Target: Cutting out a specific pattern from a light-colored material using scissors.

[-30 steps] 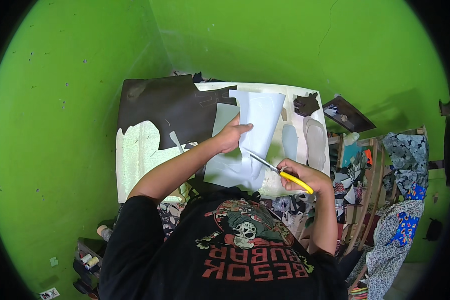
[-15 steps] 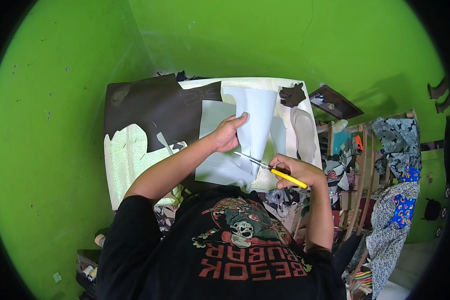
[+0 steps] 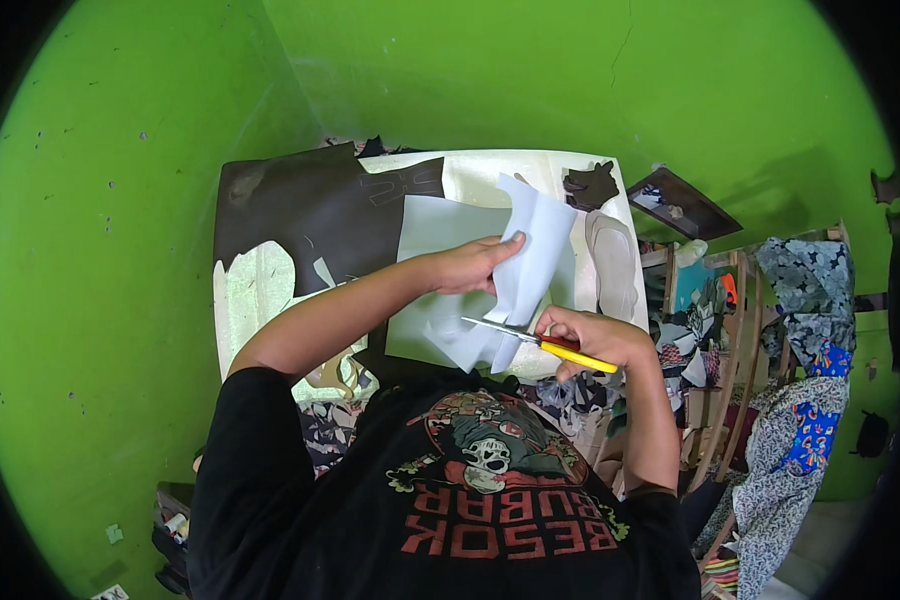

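Observation:
My left hand (image 3: 470, 266) pinches a pale blue-white sheet (image 3: 530, 250) and lifts it off the white table (image 3: 470, 170). The sheet curls upward above the hand. My right hand (image 3: 595, 340) grips scissors with a yellow and red handle (image 3: 540, 342). Their blades point left and meet the lower edge of the sheet. A second flat pale sheet (image 3: 435, 230) lies on the table under my left hand.
A large dark brown leather piece (image 3: 310, 210) covers the table's left part. A small dark scrap (image 3: 590, 185) and a pale shoe-sole shape (image 3: 615, 262) lie at the right. Wooden racks with patterned cloth (image 3: 800, 380) stand to the right; green walls surround the table.
The view has shifted, and the sheet is raised higher in my left hand. The scissors have moved left into the sheet's lower edge.

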A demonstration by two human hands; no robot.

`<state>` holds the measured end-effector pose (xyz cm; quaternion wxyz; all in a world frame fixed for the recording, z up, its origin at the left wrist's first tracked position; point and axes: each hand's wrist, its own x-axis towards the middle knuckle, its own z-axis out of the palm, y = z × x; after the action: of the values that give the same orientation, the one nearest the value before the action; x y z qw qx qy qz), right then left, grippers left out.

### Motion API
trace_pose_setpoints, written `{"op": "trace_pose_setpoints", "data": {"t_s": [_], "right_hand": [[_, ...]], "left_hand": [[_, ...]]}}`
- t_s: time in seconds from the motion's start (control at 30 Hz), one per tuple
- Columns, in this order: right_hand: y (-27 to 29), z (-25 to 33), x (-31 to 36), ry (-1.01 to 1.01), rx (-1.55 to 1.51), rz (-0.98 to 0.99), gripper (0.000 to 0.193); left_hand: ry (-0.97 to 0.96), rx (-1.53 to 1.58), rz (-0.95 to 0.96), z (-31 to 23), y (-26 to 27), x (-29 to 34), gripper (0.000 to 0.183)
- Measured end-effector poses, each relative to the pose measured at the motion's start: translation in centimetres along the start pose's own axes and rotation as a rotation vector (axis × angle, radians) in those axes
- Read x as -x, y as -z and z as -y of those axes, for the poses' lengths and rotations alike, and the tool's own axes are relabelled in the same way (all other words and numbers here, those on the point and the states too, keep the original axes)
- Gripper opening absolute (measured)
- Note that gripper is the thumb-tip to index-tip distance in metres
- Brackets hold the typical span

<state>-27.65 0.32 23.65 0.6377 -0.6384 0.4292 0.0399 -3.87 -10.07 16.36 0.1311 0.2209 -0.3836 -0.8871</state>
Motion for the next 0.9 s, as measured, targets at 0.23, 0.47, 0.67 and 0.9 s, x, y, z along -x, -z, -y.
{"op": "trace_pose_setpoints", "data": {"t_s": [0.23,0.47,0.67,0.9], "right_hand": [[-0.7,-1.9,1.3,0.111,-0.231,0.016,0.062],[-3.5,-2.4,0.2,0.039,-0.597,-0.071,0.022],[-5.2,-3.7,-1.8,0.107,-0.746,-0.058,0.035],[-7.0,-2.3,-2.6,0.159,-0.715,-0.141,0.069]], "left_hand": [[0.076,-0.237,-0.18,1.2,1.5,-0.3,0.061],[-0.127,-0.294,-0.352,5.1,1.7,1.4,0.095],[-0.228,-0.012,-0.21,6.1,-1.3,4.5,0.034],[-0.328,0.297,-0.162,8.4,-0.2,5.1,0.06]]}}
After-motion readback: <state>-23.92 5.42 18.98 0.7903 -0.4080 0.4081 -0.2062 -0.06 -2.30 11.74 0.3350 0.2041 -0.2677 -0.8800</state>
